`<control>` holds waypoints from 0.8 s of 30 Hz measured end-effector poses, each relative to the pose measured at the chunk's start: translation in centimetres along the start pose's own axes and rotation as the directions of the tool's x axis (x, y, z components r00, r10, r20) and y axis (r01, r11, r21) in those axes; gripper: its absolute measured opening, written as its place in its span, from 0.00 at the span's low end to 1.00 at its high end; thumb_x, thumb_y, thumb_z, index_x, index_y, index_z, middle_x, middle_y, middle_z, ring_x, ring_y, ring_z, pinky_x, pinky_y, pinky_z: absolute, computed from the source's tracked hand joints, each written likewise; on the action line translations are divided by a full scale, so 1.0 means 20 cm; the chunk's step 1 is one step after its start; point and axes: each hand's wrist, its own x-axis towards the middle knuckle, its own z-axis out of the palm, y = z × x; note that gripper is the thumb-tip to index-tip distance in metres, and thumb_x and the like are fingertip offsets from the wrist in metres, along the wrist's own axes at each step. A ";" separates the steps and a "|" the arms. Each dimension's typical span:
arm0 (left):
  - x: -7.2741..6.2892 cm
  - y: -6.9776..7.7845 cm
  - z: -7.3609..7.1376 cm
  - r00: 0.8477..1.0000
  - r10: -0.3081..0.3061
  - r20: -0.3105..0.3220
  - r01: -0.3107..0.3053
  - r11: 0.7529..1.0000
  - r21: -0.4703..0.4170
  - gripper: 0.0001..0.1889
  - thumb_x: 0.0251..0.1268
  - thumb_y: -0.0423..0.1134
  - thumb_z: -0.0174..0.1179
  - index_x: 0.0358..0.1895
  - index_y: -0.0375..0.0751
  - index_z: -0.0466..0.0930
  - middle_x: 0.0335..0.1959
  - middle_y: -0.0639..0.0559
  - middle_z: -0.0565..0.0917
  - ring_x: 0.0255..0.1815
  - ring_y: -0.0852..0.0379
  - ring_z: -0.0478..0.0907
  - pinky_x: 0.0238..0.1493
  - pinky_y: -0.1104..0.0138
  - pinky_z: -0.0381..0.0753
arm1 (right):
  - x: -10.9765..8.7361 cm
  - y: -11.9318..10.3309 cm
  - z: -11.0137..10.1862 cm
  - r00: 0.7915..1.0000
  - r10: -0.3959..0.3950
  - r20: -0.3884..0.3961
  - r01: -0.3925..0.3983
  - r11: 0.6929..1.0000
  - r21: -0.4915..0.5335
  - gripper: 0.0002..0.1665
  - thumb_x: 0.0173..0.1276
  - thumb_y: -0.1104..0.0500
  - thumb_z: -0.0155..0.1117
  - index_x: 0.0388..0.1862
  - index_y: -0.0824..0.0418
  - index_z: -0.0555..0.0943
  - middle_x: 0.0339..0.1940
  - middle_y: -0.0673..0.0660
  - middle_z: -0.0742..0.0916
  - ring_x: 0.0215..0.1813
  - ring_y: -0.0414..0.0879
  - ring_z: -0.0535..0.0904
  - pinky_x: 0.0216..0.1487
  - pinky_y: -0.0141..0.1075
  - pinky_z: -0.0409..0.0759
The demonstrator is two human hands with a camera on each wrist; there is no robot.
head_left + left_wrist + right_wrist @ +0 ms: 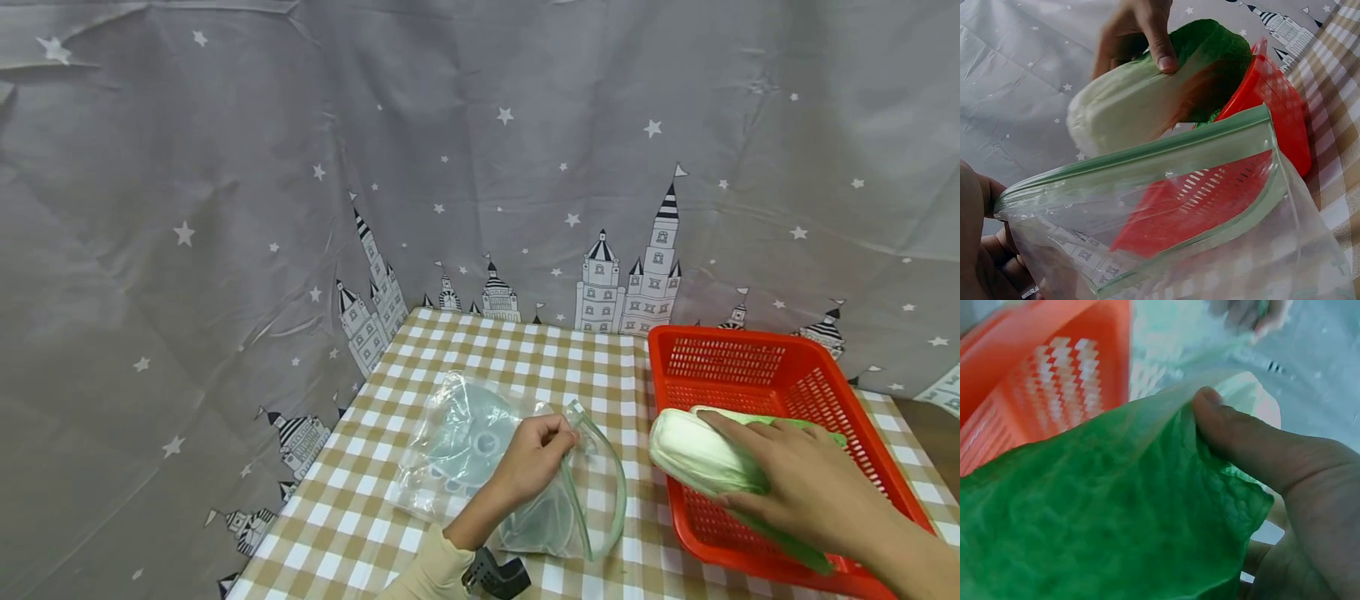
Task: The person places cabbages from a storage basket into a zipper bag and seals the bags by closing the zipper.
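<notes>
In the head view my left hand (534, 457) pinches the edge of a clear zip bag (480, 404) near its green-banded mouth. The bag lies on the table with its mouth spread apart; the left wrist view shows the gap between the two green zip strips (1147, 152). My right hand (802, 475) grips a Chinese cabbage (697, 454) from above, over the red basket (731, 335). Its white stem end points left toward the bag. In the right wrist view the thumb (1235, 434) presses on the green leaves (1097, 512).
A brown-and-white checkered cloth (360, 492) covers the table. Behind and to the left hangs a grey curtain (465, 100) printed with castles and stars. The basket stands at the table's right side, its perforated wall (1054, 387) close to the cabbage leaves.
</notes>
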 end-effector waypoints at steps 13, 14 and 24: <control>0.02 -0.17 0.02 0.998 0.053 -0.028 -0.054 0.999 -0.006 0.16 0.69 0.31 0.52 0.20 0.37 0.68 0.15 0.58 0.63 0.19 0.65 0.61 0.22 0.72 0.62 | 0.17 -0.35 0.06 0.974 -0.216 -0.064 0.207 0.971 -0.122 0.48 0.34 0.34 0.81 0.54 0.57 0.80 0.34 0.51 0.85 0.34 0.49 0.77 0.35 0.47 0.70; 0.02 -0.17 0.02 0.998 0.067 -0.020 -0.067 0.998 -0.007 0.16 0.70 0.32 0.52 0.20 0.37 0.68 0.15 0.58 0.64 0.19 0.65 0.61 0.23 0.72 0.62 | 0.18 -0.37 0.06 0.971 -0.229 -0.066 0.218 0.965 -0.143 0.47 0.34 0.35 0.82 0.51 0.58 0.81 0.33 0.52 0.85 0.34 0.50 0.76 0.34 0.47 0.69; 0.00 -0.13 0.04 0.990 0.137 0.044 -0.134 0.989 -0.063 0.14 0.70 0.31 0.50 0.21 0.35 0.69 0.17 0.59 0.65 0.20 0.66 0.62 0.25 0.74 0.63 | 0.25 -0.51 0.11 0.959 -0.278 -0.053 0.267 0.951 -0.153 0.39 0.29 0.37 0.83 0.34 0.63 0.81 0.26 0.55 0.84 0.31 0.53 0.75 0.31 0.47 0.67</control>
